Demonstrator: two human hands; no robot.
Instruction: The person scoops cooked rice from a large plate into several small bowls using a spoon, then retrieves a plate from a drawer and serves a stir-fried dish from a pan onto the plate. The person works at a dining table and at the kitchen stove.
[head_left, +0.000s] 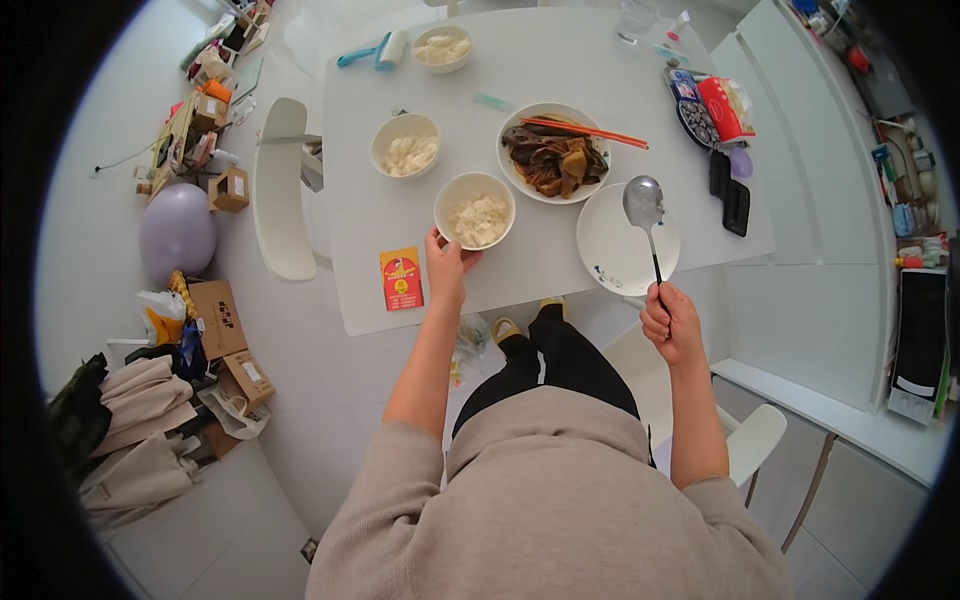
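Note:
My left hand (448, 266) grips the near rim of a white bowl of rice (478, 217) at the front of the table. In my right hand (670, 319) is a metal serving spoon (643, 201) with a black handle, its head over an empty white plate (609, 247). Behind them stands a larger bowl of dark braised food (561, 161), with orange chopsticks (585, 131) lying across it. Two more white bowls of rice stand farther back, one at the left (409, 150) and one near the far edge (442, 51).
A red and yellow printed packet (402, 279) lies front left on the white table (360, 304). A blue-handled lint roller (379, 52) is far left, a clear glass (636, 22) far right. Black cases (736, 208) and a red snack bag (724, 109) lie at the right. Chairs flank the table.

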